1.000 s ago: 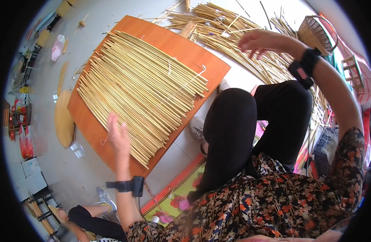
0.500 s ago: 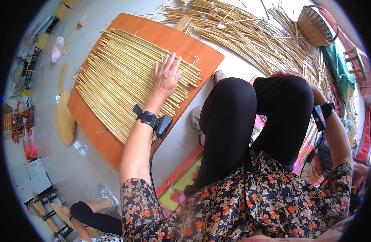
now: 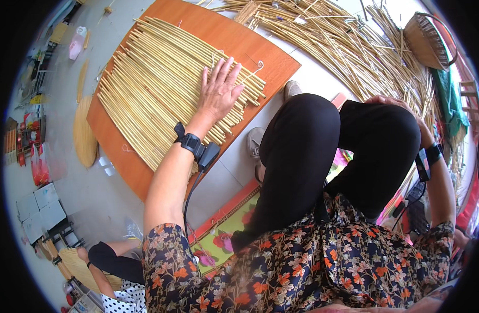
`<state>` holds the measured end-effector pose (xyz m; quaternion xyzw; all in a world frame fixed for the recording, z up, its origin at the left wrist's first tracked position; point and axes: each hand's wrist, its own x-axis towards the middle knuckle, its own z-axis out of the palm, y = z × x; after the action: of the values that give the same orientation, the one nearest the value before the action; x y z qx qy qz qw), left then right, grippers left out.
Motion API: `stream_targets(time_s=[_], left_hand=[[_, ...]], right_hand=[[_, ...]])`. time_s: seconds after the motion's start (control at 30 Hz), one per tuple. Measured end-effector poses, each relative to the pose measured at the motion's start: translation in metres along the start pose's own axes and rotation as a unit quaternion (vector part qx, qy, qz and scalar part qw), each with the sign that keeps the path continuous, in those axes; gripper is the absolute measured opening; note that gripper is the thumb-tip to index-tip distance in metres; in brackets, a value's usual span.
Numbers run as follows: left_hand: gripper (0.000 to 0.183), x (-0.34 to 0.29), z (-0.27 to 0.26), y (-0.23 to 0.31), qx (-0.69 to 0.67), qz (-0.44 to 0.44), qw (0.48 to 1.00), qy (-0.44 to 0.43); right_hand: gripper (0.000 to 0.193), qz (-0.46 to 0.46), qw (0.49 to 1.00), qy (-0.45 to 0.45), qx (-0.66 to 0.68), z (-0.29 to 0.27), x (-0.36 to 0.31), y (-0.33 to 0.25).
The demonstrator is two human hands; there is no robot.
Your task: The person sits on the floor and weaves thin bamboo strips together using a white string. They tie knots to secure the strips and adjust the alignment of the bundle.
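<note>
A row of straight, pale yellow stalks [image 3: 156,78] lies side by side on a reddish-brown wooden board [image 3: 273,60], forming a mat-like layer with uneven ends. My left hand [image 3: 218,93] rests palm down on the stalks near their right side, fingers stretched out and spread. Close to its fingertips, a thin white cord [image 3: 260,66] curls out past the edge of the stalks; another cord loop [image 3: 127,148] shows at the board's lower left. My right hand [image 3: 389,100] is draped over my right knee, fingers laid along it and partly hidden, with nothing visible in it.
Loose stalks [image 3: 349,52] are heaped on the floor beyond the board. A wicker basket [image 3: 426,41] stands at the far right, near a green cloth [image 3: 450,99]. A flowered mat [image 3: 231,221] lies by my feet. Another person [image 3: 114,261] sits at lower left.
The whole view has shifted slightly, with the board appearing higher. My left hand stays flat on the stalks, and my right hand stays on my knee.
</note>
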<state>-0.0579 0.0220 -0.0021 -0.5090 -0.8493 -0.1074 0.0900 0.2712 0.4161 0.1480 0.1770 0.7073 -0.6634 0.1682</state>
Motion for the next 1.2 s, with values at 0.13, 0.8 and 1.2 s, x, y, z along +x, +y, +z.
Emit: stream_targets(time_s=[0.13, 0.8, 1.2], left_hand=[[0.061, 0.001, -0.002, -0.001, 0.007, -0.009, 1.0, -0.009], [0.064, -0.103, -0.073, -0.019, -0.082, -0.188, 0.977, 0.067], [0.054, -0.076, -0.036, 0.064, -0.045, -0.109, 0.993, 0.004]], right_hand=[[0.043, 0.043, 0.995, 0.023, 0.081, -0.003, 0.0, 0.01], [0.038, -0.012, 0.991, 0.027, 0.131, -0.025, -0.034, 0.027], [0.035, -0.083, 0.996, -0.027, 0.004, -0.005, 0.0, 0.013]])
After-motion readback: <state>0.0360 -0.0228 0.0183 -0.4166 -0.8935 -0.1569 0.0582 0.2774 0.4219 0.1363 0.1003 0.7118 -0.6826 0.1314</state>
